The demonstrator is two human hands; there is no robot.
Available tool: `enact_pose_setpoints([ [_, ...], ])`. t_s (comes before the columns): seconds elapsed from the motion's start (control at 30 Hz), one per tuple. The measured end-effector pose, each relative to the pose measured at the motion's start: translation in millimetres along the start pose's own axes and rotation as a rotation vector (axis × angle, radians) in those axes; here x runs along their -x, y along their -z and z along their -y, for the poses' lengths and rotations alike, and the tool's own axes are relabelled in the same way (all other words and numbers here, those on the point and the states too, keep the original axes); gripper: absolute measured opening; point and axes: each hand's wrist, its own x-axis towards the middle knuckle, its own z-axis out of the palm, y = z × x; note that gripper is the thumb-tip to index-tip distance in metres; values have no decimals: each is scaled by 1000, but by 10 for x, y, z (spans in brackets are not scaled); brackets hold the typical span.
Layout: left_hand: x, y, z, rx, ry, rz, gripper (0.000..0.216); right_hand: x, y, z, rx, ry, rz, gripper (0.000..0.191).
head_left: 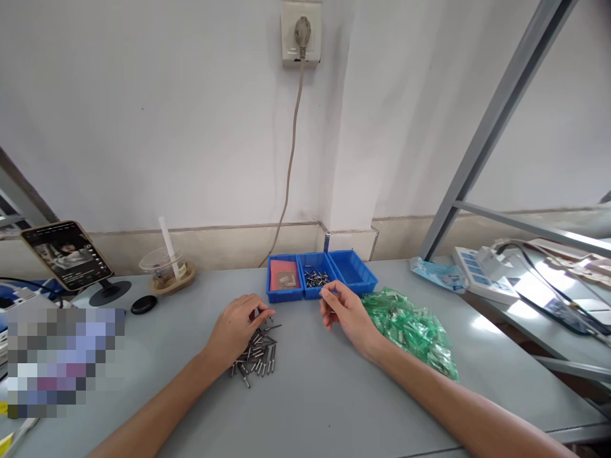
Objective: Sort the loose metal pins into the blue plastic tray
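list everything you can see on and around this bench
table: one, grey, under everything
bins: three, blue, far centre
rivets: one pile, silver, near centre; some in middle bin
plastic pieces: one heap, green, right of rivets
phone: one, black, on stand, far left
cup: one, clear, with straw, beside phone
power strip: one, white, right shelf
wall socket: one, white, cord plugged in
left hand: one, on rivet pile
right hand: one, fingertips pinched, near middle bin

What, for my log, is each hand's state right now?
Left hand: curled over the rivet pile, fingertips touching it; grip cannot be told.
Right hand: fingertips pinched shut before the middle blue bin; anything held is too small to see.
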Motion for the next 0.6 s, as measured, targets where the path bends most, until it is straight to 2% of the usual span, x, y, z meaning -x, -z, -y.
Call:
enact_pose_setpoints([
  [0.27, -9, 23, -14, -39, -17, 26, 32, -26, 38, -27, 22, 76, 9, 41],
  [0.6, -1, -6, 27, -116, -122, 31, 32, -53, 98, -86, 143, 152, -7, 31],
])
